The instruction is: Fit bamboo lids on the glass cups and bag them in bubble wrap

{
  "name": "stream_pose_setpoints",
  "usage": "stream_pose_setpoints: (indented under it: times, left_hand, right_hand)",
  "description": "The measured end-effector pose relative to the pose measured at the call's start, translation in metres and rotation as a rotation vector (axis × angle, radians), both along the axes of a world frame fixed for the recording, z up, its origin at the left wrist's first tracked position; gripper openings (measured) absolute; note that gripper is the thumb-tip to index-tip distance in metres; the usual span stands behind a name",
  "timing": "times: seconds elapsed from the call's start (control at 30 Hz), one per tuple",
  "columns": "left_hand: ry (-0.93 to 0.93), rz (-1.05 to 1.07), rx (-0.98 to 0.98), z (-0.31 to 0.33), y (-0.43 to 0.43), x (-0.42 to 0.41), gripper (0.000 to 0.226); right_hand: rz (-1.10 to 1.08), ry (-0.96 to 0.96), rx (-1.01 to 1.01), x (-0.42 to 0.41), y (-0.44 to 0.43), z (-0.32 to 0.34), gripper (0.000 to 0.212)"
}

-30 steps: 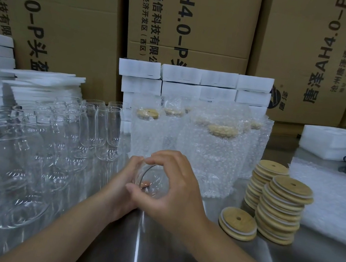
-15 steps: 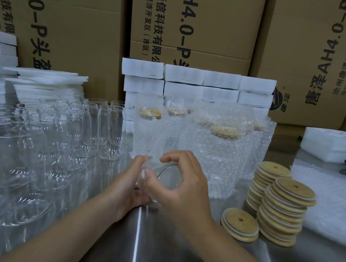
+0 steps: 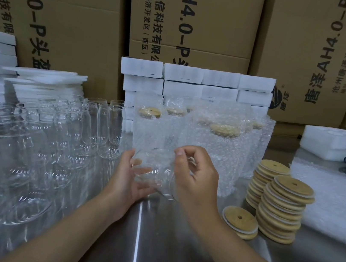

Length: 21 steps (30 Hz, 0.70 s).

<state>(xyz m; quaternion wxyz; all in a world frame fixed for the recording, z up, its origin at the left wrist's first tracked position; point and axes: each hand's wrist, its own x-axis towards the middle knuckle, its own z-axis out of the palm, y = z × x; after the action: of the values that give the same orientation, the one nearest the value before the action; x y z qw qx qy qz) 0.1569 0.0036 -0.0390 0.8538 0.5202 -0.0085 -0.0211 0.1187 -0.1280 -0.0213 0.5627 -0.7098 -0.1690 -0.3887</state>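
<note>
2 hands hold 1 clear glass cup (image 3: 155,169) in the middle, a little above the shiny metal table (image 3: 149,250). The cup is tipped on its side. The left hand (image 3: 131,180) is under it, with its fingers curled up round the glass and its thumb on the side. The right hand (image 3: 196,179) comes over the top, and its bent fingers grip the other end of the cup.

Just behind the hands stand bagged cups (image 3: 213,141) in bubble wrap, with lids on. Many empty glass cups (image 3: 54,135) stand close together on the left. On the right, bamboo lids (image 3: 284,205) sit in 2 tall piles, and a short pile (image 3: 240,221) lies flat just beside them. Bubble wrap sheets (image 3: 332,199) lie farther right. White foam blocks (image 3: 197,83) are stacked at the back, in front of big cardboard boxes (image 3: 195,22).
</note>
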Motion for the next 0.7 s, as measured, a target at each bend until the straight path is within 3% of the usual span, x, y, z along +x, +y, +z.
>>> stream_pose_setpoints:
  times: [0.13, 0.23, 0.3, 0.6, 0.7]
  left_hand:
    - [-0.048, -0.022, 0.179, -0.002, -0.003, -0.003, 0.025]
    - [-0.219, -0.058, 0.522, -0.009, -0.005, -0.006, 0.082]
    - [-0.331, -0.053, 0.651, -0.012, -0.005, -0.008, 0.102]
    - [-0.425, 0.120, 0.796, -0.016, -0.003, -0.004, 0.123]
    - [-0.438, 0.151, 0.759, -0.021, -0.004, -0.001, 0.129]
  right_hand:
    - [-0.007, 0.088, 0.197, 0.007, -0.010, 0.004, 0.016]
    - [-0.007, 0.133, 0.333, 0.013, -0.018, 0.008, 0.015]
    - [-0.004, 0.160, 0.392, 0.015, -0.019, 0.009, 0.016]
    - [0.067, 0.164, 0.380, 0.008, -0.011, 0.007, 0.022]
    - [0.147, 0.151, 0.389, 0.005, -0.009, 0.010, 0.025]
